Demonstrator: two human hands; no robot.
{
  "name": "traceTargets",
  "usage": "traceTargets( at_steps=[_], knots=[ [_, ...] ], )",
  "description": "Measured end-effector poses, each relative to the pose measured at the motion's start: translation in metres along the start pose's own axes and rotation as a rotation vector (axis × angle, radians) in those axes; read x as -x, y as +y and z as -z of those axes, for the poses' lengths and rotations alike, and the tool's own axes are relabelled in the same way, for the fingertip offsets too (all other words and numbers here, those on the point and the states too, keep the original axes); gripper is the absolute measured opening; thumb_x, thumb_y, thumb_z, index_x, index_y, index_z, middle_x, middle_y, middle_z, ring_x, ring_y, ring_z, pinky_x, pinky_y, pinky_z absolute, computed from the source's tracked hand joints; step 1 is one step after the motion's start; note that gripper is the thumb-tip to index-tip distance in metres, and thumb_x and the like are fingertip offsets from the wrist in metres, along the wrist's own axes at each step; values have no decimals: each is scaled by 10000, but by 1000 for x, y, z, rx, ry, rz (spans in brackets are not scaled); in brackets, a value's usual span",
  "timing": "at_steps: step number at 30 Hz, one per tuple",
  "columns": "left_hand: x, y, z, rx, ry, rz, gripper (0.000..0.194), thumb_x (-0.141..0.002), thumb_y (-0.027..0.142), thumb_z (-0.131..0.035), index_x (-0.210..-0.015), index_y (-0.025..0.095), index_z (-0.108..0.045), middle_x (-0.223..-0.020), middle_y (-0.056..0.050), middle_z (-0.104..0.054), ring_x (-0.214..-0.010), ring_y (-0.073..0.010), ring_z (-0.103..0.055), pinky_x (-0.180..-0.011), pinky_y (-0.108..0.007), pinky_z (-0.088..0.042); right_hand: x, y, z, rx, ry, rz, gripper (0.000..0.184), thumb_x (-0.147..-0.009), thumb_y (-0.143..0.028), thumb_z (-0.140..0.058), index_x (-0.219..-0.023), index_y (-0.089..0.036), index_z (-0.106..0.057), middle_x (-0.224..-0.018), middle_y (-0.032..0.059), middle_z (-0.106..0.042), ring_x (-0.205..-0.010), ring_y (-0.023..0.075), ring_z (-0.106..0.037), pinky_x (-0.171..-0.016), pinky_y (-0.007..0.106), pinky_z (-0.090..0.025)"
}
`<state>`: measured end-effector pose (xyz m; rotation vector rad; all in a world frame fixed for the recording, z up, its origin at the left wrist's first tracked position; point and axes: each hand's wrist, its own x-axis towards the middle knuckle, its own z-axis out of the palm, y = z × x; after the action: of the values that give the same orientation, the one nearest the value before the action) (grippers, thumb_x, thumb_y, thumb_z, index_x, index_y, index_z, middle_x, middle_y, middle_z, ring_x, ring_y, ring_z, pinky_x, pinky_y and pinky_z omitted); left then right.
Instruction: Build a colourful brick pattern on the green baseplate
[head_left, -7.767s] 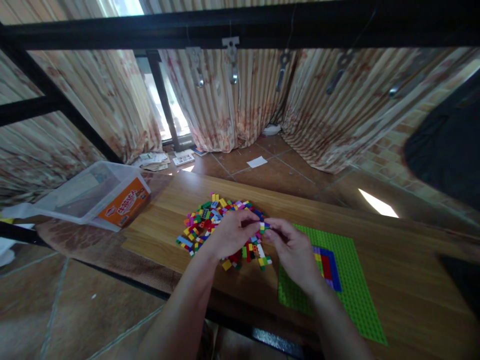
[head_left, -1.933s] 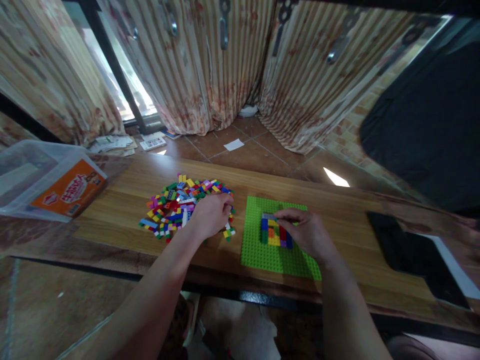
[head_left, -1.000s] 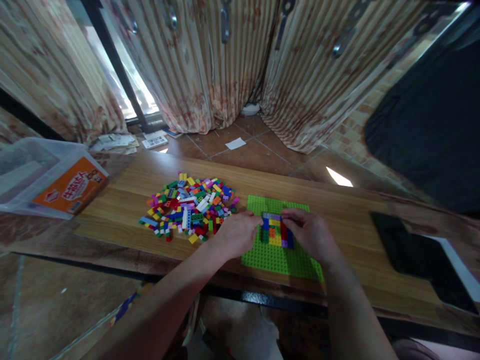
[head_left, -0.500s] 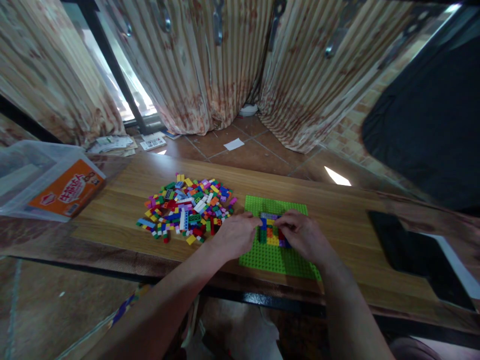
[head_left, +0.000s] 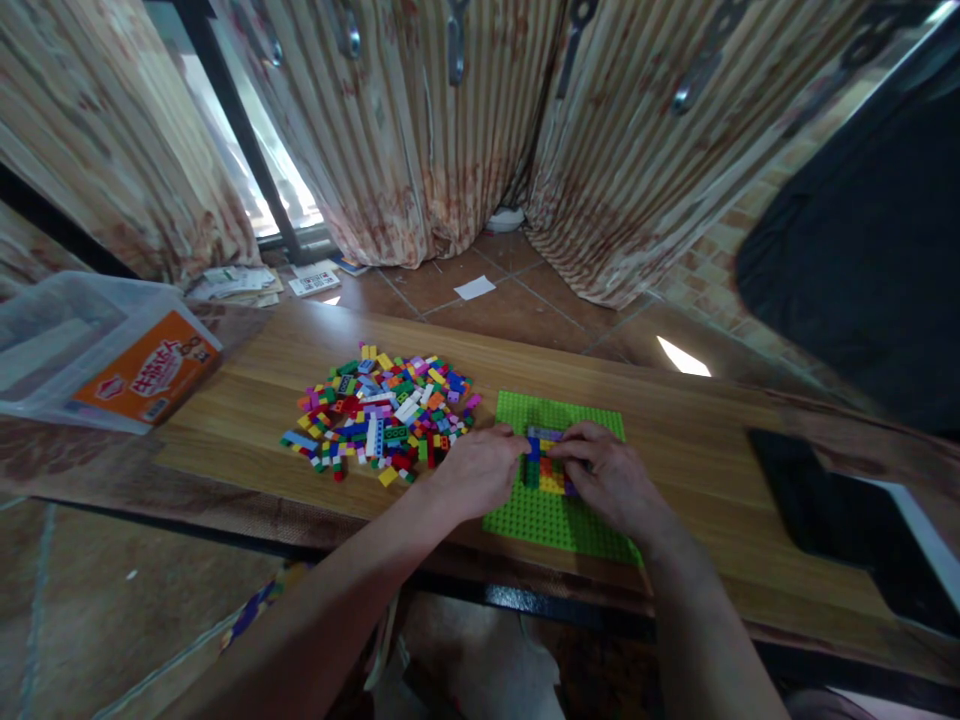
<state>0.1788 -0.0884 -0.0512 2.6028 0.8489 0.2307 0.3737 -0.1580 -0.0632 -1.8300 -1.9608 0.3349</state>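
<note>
A bright green studded baseplate (head_left: pixel 570 535) lies on the wooden table in front of me. A small build of toy bricks (head_left: pixel 553 478) in blue, green, yellow, orange and red stands on it. From the left, my left hand (head_left: pixel 487 470) is closed, with its fingertips against a blue toy brick (head_left: pixel 533 446) at the build's left edge. My right hand (head_left: pixel 611 478) covers the right part of the build. Its thumb and forefinger pinch at the upper bricks, and the small brick between them is mostly hidden.
A wide heap of loose toy bricks (head_left: pixel 386 410) lies left of the baseplate. Farther left stands a clear plastic box (head_left: pixel 112 350) with an orange label. A dark flat object (head_left: pixel 806 490) lies at the table's right, near white paper (head_left: pixel 919 520). Curtains (head_left: pixel 420 150) hang beyond the table.
The view has shifted slightly, so the table appears a little farther right. Both hands stay at the build, the right fingers only slightly changed in pose.
</note>
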Motion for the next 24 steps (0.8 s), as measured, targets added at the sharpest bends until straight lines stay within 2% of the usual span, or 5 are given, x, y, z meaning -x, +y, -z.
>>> traceTargets(
  at_steps=[11, 15, 19, 24],
  knots=[
    [1, 5, 0, -27, 5, -24, 295, -885, 134, -432, -1094, 210, -625, -966, -50, -611, -877, -187, -633, -780, -304, -525, -1, -3, 2, -30, -7, 3, 322, -814, -114, -456, -874, -210, -757, -994, 73, -651, -926, 185, -600, -861, 328, -493],
    [1, 11, 0, -98, -40, -46, 339, -878, 118, -424, -1143, 226, -605, -960, -47, -604, -825, -197, -631, -701, -310, -532, -2, -3, 3, -35, -18, 3, 332, -803, -99, -454, -879, -211, -757, -1016, 72, -647, -946, 186, -597, -874, 331, -490],
    [-1, 15, -1, -161, -80, -39, 348, -860, 86, -433, -1126, 221, -614, -971, -58, -602, -865, -220, -625, -670, -312, -532, -3, -2, 2, -37, -22, 2, 321, -806, -109, -458, -870, -207, -757, -1020, 76, -649, -950, 191, -599, -884, 341, -489],
    [-4, 22, -3, -209, -94, -15, 298, -890, 95, -427, -1075, 203, -633, -973, -63, -617, -900, -224, -620, -714, -319, -533, -4, -1, 2, -33, -34, 5, 321, -800, -101, -463, -850, -221, -756, -1000, 62, -652, -936, 184, -605, -871, 329, -490]
  ],
)
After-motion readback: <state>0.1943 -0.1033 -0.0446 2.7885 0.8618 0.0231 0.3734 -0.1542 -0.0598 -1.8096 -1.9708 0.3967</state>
